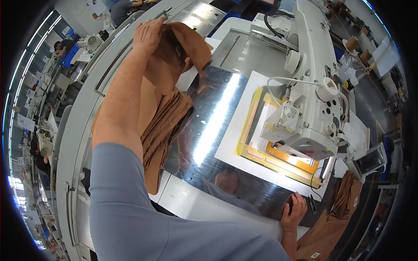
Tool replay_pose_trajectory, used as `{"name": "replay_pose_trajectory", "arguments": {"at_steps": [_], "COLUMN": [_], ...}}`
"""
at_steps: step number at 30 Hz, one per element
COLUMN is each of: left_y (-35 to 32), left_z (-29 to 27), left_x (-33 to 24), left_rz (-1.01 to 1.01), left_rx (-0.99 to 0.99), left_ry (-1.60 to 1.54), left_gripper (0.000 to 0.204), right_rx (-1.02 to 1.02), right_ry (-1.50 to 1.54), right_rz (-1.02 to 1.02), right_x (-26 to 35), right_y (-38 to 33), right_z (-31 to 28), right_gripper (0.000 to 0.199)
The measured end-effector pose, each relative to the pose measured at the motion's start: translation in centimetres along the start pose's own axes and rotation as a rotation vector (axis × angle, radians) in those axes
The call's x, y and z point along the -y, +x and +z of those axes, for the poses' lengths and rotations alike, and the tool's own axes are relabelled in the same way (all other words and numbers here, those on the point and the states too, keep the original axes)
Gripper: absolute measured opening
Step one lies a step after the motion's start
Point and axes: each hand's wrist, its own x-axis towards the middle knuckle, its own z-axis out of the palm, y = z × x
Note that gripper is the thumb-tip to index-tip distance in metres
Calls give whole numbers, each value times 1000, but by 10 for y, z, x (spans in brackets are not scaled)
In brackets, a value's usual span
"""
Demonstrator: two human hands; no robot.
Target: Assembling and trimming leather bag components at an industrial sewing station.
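Observation:
My left hand (149,35) reaches to the far left, its fingers closed on the edge of a brown leather-like piece (191,43). That piece curls up and over above a thick stack of similar brown pieces (163,130). At the near right, my right hand (294,213) rests on the edge of the shiny metal plate (213,130), fingers loosely bent and apart, holding nothing. Beside it lie small dark thread snips (312,204). A white sewing machine head (305,122) stands over a yellow-edged template frame (250,113) on a white sheet (230,150).
More brown pieces (324,237) lie at the near right, past my right hand. A small screen (371,163) stands at the right. Thread cones (352,43) sit at the far right. Other people (124,11) work at machines farther off to the left.

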Motion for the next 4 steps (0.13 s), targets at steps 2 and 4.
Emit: {"name": "replay_pose_trajectory", "arguments": {"at_steps": [2,4], "left_y": [6,14], "left_z": [36,68], "left_x": [10,-2], "left_rz": [51,-140], "left_rx": [-377,-268], "left_ry": [39,49], "left_gripper": [61,67], "right_rx": [26,55], "right_ry": [-21,-10], "right_rz": [24,39], "right_x": [0,-5], "right_y": [0,-1], "right_z": [1,3], "right_gripper": [40,41]}}
